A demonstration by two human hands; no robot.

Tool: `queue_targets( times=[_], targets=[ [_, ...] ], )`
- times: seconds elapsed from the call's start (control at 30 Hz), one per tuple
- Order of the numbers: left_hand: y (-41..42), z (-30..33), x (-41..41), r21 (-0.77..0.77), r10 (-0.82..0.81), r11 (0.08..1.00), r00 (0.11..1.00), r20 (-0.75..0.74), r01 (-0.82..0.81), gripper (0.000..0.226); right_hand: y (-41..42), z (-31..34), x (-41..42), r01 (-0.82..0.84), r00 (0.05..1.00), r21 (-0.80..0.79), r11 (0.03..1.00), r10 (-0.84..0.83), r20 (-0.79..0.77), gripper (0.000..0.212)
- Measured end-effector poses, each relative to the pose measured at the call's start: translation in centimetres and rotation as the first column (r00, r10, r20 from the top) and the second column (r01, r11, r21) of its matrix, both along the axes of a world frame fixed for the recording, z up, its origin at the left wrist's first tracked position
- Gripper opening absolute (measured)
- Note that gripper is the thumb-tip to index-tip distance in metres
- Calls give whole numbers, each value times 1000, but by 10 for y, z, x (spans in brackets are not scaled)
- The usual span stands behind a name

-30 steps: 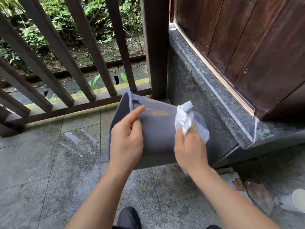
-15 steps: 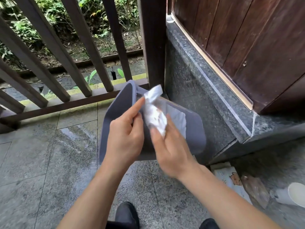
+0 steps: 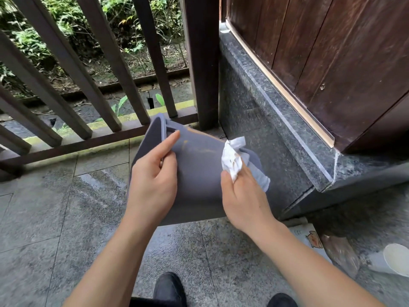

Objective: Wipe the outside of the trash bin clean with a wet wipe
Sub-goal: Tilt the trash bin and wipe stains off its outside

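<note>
Half a second back our right hand (image 3: 245,196) had the wet wipe (image 3: 231,160) up by the rim; now it has swung to the bin's right edge, fingers pinched on the wad. Our left hand (image 3: 152,182) grips the trash bin (image 3: 199,173) at its rim, holding it tilted above the tiled floor (image 3: 66,218). Brown streaks (image 3: 188,142) remain near the top, so we judge the wiping is only partly done.
</note>
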State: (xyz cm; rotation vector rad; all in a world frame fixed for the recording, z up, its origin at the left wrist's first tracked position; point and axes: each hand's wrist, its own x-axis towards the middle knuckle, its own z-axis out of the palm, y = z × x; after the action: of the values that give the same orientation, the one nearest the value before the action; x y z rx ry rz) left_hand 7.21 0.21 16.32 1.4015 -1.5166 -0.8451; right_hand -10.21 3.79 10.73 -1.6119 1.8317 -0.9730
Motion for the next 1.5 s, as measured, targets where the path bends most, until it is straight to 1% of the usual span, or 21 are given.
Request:
queue_targets(
  times=[0.1, 0.23, 0.33, 0.4, 0.47, 0.57, 0.73, 0.83, 0.93, 1.0, 1.1, 1.17, 1.23, 1.27, 1.3, 1.33, 1.4, 1.47, 1.5],
  targets=[
    [1, 0, -1, 1, -24, 1000, 1000, -9, 24, 44, -5, 4, 5, -46, 997, 21, 999, 44, 70, 53],
    [4, -1, -9, -12, -102, 995, 995, 4, 102, 42, -7, 18, 12, -128, 986, -100, 987, 137, 93, 57],
    [7, -1, -15, -12, -122, 992, 992, 28, 123, 42, 0, 28, 22, -246, 966, -178, 953, 257, 36, 55],
    [7, 1, -15, 9, -112, 994, 994, -6, 112, 38, 8, 31, 29, -336, 940, -226, 914, 339, -27, 56],
    [6, 4, -15, 39, -101, 994, 993, -66, 103, 36, 12, 33, 29, -369, 929, -244, 897, 364, -65, 58],
    [6, 7, -18, 44, -138, 989, 986, -91, 142, 36, 12, 36, 22, -344, 938, -238, 908, 342, -48, 57],
    [12, 7, -31, -10, -223, 975, 975, -13, 222, 46, 8, 37, 13, -274, 960, -237, 932, 279, -13, 53],
    [12, 7, -32, -35, -175, 984, 985, -12, 174, 46, 3, 33, 12, -292, 956, -233, 928, 281, -80, 55],
    [8, 7, -26, -13, -117, 993, 991, -67, 116, 47, 5, 27, 14, -322, 945, -253, 912, 294, -143, 56],
    [7, 9, -25, -18, -131, 991, 989, -73, 130, 53, 4, 25, 8, -274, 961, -249, 929, 257, -98, 54],
    [9, 9, -27, -28, -188, 982, 980, -71, 187, 62, -3, 27, -4, -133, 990, -139, 981, 139, 30, 54],
    [11, 10, -29, -34, -209, 978, 976, -56, 208, 64, -1, 31, -2, -158, 985, -131, 979, 165, 51, 54],
    [12, 11, -29, -49, -225, 973, 974, -32, 223, 63, 1, 34, 3, -252, 967, -170, 953, 256, 1, 54],
    [12, 11, -29, -58, -229, 972, 973, -21, 227, 63, 2, 34, 2, -273, 962, -184, 944, 273, -26, 53],
    [11, 11, -29, -62, -227, 972, 974, -16, 226, 63, 0, 33, -1, -258, 966, -191, 947, 255, -38, 52],
    [11, 11, -30, -57, -218, 975, 976, -20, 217, 62, -2, 32, -5, -209, 978, -186, 960, 209, -19, 52],
    [11, 10, -31, -28, -185, 983, 982, -43, 184, 62, -4, 32, -5, -124, 989, -135, 983, 133, 58, 53],
    [11, 10, -30, 4, -164, 986, 984, -63, 165, 62, 1, 33, 5, -185, 979, -126, 975, 194, 64, 54],
    [11, 11, -29, 13, -156, 987, 985, -67, 157, 62, 3, 32, 10, -240, 969, -144, 960, 246, 26, 54]
  ],
)
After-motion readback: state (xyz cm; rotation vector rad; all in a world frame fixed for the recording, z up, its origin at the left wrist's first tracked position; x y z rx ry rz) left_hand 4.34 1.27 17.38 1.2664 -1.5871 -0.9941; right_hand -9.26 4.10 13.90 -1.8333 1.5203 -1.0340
